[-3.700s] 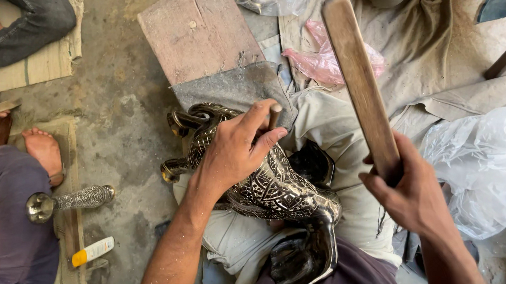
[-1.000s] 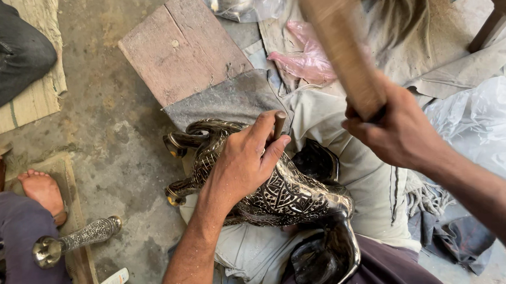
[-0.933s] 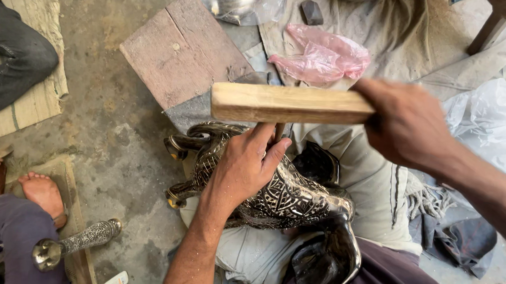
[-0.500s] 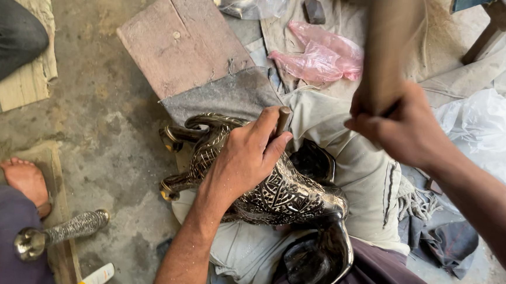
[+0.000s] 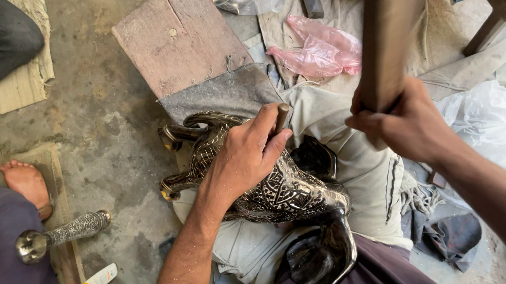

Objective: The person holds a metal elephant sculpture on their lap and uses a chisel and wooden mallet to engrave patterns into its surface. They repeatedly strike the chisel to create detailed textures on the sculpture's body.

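In the head view we look down on our own lap. Our left hand (image 5: 246, 159) lies on top of the engraved metal elephant (image 5: 285, 193), palm down on its back, and its fingers pinch a short chisel (image 5: 281, 117) that stands nearly upright, its blunt top showing just above the fingertips. The elephant lies on its side on a pale cloth (image 5: 357, 166) across our lap, legs pointing away from the left hand toward the floor, dark head and trunk toward our body.

Our right hand (image 5: 403, 119) is clenched around the lower end of a wooden mallet (image 5: 387, 45), held up and to the right of the chisel, well apart from it; the wood rises from the fist out of the top of the frame.

Beyond the left hand's fingertips lies a flat wooden block (image 5: 177, 35) with a grey rag (image 5: 221, 93) draped on its near corner. Past the mallet's grip sits a pink plastic bag (image 5: 320, 49). Far to the left of the left wrist, another person's bare foot (image 5: 25, 181) rests on the floor beside an engraved metal handle (image 5: 63, 235).
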